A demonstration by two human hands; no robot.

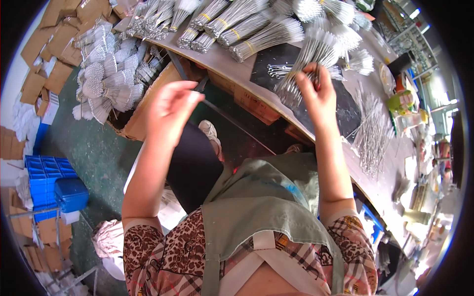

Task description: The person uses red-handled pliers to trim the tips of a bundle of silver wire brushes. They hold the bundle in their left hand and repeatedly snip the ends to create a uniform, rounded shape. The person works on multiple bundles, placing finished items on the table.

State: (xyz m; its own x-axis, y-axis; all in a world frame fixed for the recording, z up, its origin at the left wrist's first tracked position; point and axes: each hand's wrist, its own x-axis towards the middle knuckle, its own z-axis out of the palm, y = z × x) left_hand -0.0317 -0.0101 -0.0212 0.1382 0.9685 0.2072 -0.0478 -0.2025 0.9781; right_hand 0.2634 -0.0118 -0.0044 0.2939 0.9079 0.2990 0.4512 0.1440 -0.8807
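Right hand (316, 91) grips wire bundle (296, 81); left hand (170, 111) open above brown carton (148, 106).

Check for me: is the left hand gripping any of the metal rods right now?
No. The left hand hangs in the air off the table's edge, holding nothing, while the right hand pinches the bundle of metal rods.

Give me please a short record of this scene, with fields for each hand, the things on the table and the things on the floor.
Right hand: right hand grips a bundle of thin metal rods above a black mat.
Left hand: left hand is raised and open, holding nothing, off the table edge.
Table: table carries tied rod bundles along its far side and loose rods to the right.
Floor: more rod bundles in a cardboard box, a blue crate.
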